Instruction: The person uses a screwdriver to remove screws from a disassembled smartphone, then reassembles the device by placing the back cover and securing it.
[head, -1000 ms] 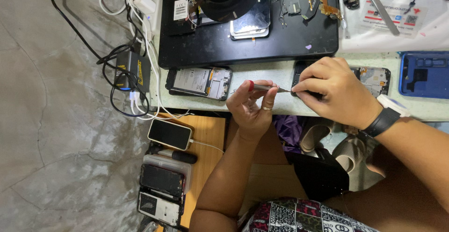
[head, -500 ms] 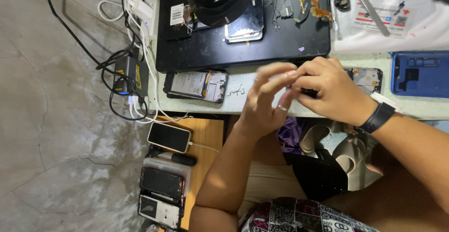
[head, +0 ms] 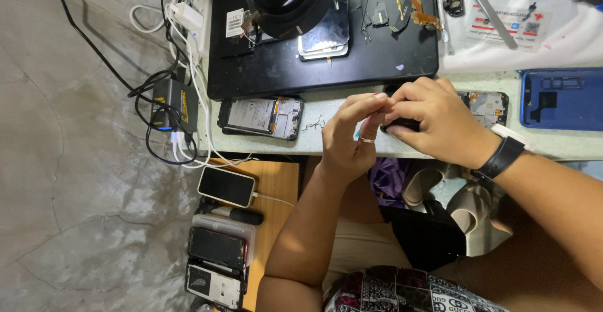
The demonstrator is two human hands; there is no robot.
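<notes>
At the tabletop's front edge, your right hand is pressing down over a small dark phone part, its grip closed around it to steady it. Your left hand is pinching its fingertips together just beside that part, seemingly for fine work.

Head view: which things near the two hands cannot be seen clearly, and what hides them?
- Small dark part under the right hand: the fingers cover most of it, so its kind is unclear.
- Left hand: whether its grip holds anything is too small to tell.
- Opened phone frame behind the right hand: half hidden by it.
- Blue rectangular phone cover: cut off by the right edge.
</notes>
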